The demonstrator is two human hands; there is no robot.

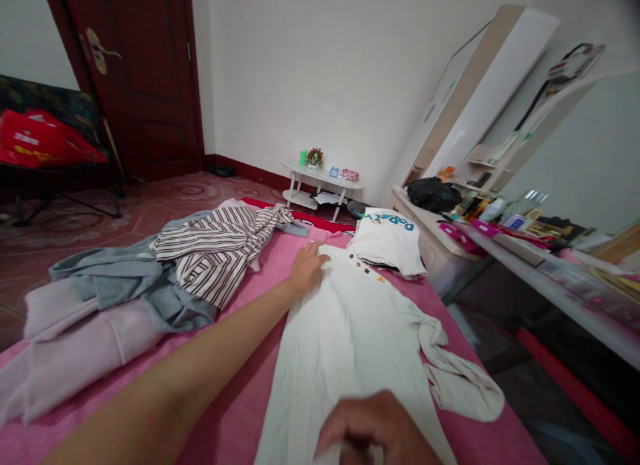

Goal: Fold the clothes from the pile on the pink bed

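A white long-sleeved shirt (pixel 340 332) lies spread on the pink bed cover (pixel 240 378), with several small dark buttons near its far end. Its right-hand sleeve is bent and rests on the cover. My left hand (pixel 307 268) reaches forward to the shirt's far left corner, its fingers closed on the cloth there. At the near end, my right hand (pixel 380 428) is curled, slightly blurred, with white cloth of the shirt between its fingers. The shirt's nearest edge is partly hidden by this hand and the frame edge.
To the left lies a pile with a striped shirt (pixel 225 245), grey garments and pale pink clothes (pixel 90 338). A folded white T-shirt (pixel 390 242) sits on the far right of the bed. A cluttered dressing table (pixel 565 272) borders the right side.
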